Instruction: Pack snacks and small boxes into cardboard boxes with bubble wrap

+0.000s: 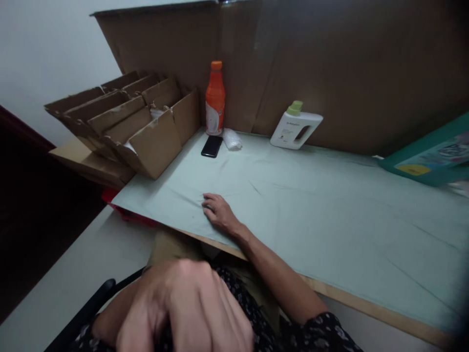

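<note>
Right hand (219, 211): laid palm-down on the pale green cloth (330, 205) near the front edge of the table (366, 307); fingers spread and relaxed, nothing grasped.
Left hand (186, 313): seen close to the camera and blurred, below the table edge; fingers curled inward; whether anything is enclosed cannot be told.
Sleeves: dark fabric with a small light pattern (330, 332) is seen on the right arm.
Cloth: spread over the table top, lightly creased; the right hand's fingertips rest on a crease.
Phone (211, 145): a black phone, lying flat on the cloth, screen dark, just in front of the orange bottle and well apart from the right hand.
Orange bottle (215, 100): upright, orange cap, white label whose writing is too small to be read.
White wrapped bundle (232, 139): lying just beside the bottle's base.
White jug (296, 128): a handled container with a green cap, leaned against the cardboard backdrop (330, 73); its label print is not legible.
Cardboard boxes (128, 122): open, flaps raised, grouped at the table's left end.
Green box (428, 159): at the right edge, with a colourful printed label, blurred and unreadable.
</note>
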### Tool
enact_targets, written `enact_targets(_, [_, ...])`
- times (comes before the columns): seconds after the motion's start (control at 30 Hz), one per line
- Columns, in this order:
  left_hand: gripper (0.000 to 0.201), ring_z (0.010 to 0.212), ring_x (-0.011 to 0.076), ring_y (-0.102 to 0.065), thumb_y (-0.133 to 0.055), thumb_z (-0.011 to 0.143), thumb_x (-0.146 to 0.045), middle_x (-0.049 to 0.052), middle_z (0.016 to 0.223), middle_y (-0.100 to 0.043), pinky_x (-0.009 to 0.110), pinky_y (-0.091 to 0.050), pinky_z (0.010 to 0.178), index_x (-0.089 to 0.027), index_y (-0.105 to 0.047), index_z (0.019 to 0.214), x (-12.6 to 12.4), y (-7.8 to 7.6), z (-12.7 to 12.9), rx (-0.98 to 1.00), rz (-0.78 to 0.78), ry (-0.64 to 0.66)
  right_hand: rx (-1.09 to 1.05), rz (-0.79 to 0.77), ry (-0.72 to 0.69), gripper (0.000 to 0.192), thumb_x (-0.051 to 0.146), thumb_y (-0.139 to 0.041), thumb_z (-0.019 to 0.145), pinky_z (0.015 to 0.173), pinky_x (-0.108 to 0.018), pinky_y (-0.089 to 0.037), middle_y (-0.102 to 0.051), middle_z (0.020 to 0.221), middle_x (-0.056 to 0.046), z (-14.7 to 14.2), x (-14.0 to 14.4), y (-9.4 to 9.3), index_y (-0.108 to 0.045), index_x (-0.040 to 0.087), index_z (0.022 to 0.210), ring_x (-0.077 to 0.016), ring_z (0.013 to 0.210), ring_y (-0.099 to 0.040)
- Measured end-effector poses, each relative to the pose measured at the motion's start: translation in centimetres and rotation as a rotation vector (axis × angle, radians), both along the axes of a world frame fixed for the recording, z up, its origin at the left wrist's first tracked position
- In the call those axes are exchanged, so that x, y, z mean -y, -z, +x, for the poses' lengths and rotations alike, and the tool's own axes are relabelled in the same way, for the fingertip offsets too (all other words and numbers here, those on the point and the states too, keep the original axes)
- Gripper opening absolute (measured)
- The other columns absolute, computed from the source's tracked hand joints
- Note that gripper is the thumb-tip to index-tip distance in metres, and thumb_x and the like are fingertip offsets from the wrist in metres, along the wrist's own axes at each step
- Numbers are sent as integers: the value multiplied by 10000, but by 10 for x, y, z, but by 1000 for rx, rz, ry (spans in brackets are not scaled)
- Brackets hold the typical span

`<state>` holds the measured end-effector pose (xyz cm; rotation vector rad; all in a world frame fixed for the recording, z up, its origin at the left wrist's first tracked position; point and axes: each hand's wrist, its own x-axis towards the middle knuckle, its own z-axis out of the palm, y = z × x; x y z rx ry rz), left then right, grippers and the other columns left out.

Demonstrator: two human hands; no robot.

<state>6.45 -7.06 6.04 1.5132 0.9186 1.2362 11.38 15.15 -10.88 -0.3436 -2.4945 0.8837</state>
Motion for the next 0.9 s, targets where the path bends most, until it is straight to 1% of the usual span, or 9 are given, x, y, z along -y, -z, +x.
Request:
enact_targets(0.07, [460,583,207,-664,-633,791,-750,33,621,-682,339,-594,618,-317,-756,700,-15,6,-18,-93,14,-79,8,-17,8,211,152,-598,871,1081,-432,-477,-671,1327,-96,-2,-5,-1,-734,216,1019,-230,1243,-610])
enact_targets(0.1, [346,691,220,-693,-648,852,-626,42,726,-723,360,-608,711,-306,-776,821,-25,14,-31,-200,-32,-248,13,-21,18,215,163,-584,881,1079,-415,-477,-674,1324,-88,-2,-8,-2,-730,216,1030,-218,1236,-615])
enact_targets(0.17, [304,946,248,-704,-614,888,-489,84,988,-757,403,-583,898,-241,-759,988,-46,40,-62,-473,-60,-708,26,-15,58,230,184,-553,902,1092,-401,-465,-668,1335,-85,-2,-16,-4,-724,210,1054,-208,1242,-609])
enact_targets(0.23, [420,1231,291,-608,-552,898,-370,156,1311,-664,456,-503,1049,-153,-682,1232,-63,75,-90,-761,-175,-913,50,13,119,257,188,-533,908,1117,-422,-436,-650,1361,-102,3,-24,-7,-717,195,1086,-227,1271,-587])
enact_targets(0.27, [488,1361,315,-512,-551,895,-334,187,1431,-582,480,-430,1127,-118,-624,1327,-69,93,-101,-911,-248,-938,69,33,153,274,184,-530,903,1128,-447,-420,-638,1377,-118,7,-28,-8,-714,184,1107,-248,1287,-572])
enact_targets(0.33, [524,1480,335,-367,-533,917,-315,205,1544,-466,507,-298,1212,-107,-569,1397,-73,123,-113,-1065,-320,-917,118,80,221,324,191,-532,897,1139,-518,-380,-596,1422,-160,19,-33,-9,-698,155,1174,-310,1330,-528])
enact_targets(0.43, [490,1519,328,-292,-478,967,-347,174,1587,-418,515,-175,1250,-155,-564,1410,-70,147,-115,-1121,-311,-864,206,149,281,409,277,-517,944,1156,-600,-304,-508,1510,-191,40,-33,-7,-642,141,1308,-382,1415,-422])
enact_targets(0.63, [516,1510,322,-281,-426,972,-406,131,1603,-405,520,-174,1231,-197,-529,1433,-68,150,-120,-1185,-297,-832,344,223,270,494,412,-447,1011,1203,-578,-236,-401,1611,-115,56,-27,-2,-533,209,1454,-356,1499,-300])
enact_targets(0.9, [517,1497,325,-281,-440,959,-396,156,1593,-403,516,-162,1228,-168,-541,1412,-70,155,-126,-1156,-275,-835,447,242,240,523,407,-524,993,1175,-585,-299,-426,1591,-148,49,-39,-12,-537,174,1461,-375,1464,-362])
